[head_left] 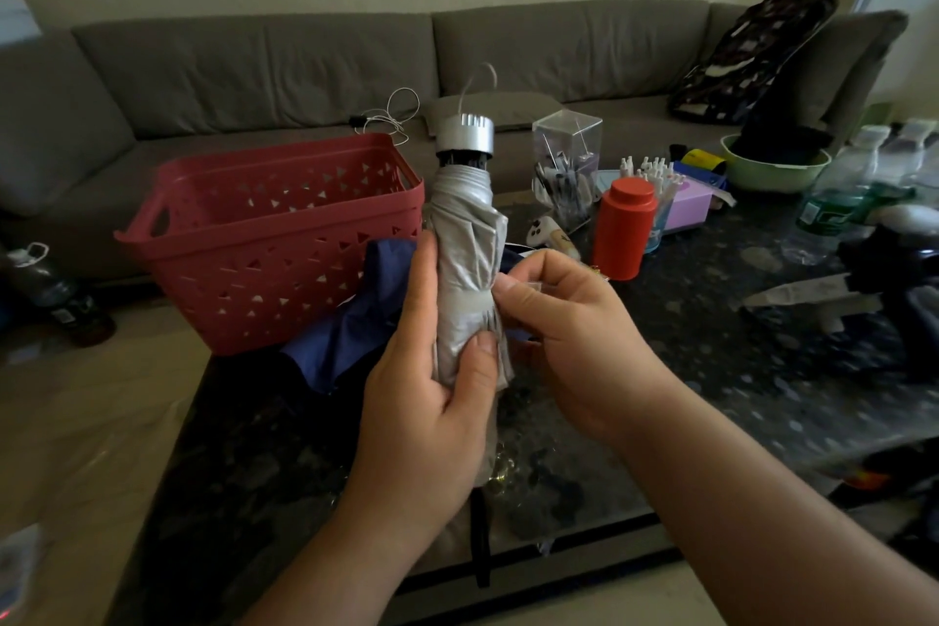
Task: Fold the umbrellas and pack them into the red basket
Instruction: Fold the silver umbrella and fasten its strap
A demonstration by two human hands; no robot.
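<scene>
A folded silver umbrella (465,239) stands upright in front of me, its round metal handle cap and wrist loop at the top. My left hand (432,371) grips its lower half, thumb pressed on the fabric. My right hand (559,320) pinches the closure strap that runs round the umbrella's middle. A dark blue umbrella (355,315) lies crumpled on the table behind my hands. The red basket (274,229), with triangle cut-outs, stands on the table's far left corner, apparently empty.
The dark speckled table (711,371) carries a red bottle (622,229), a clear pen holder (566,163), small white bottles, a green bowl (772,168) and water bottles at right. A grey sofa (305,61) runs behind, with a patterned backpack (757,51).
</scene>
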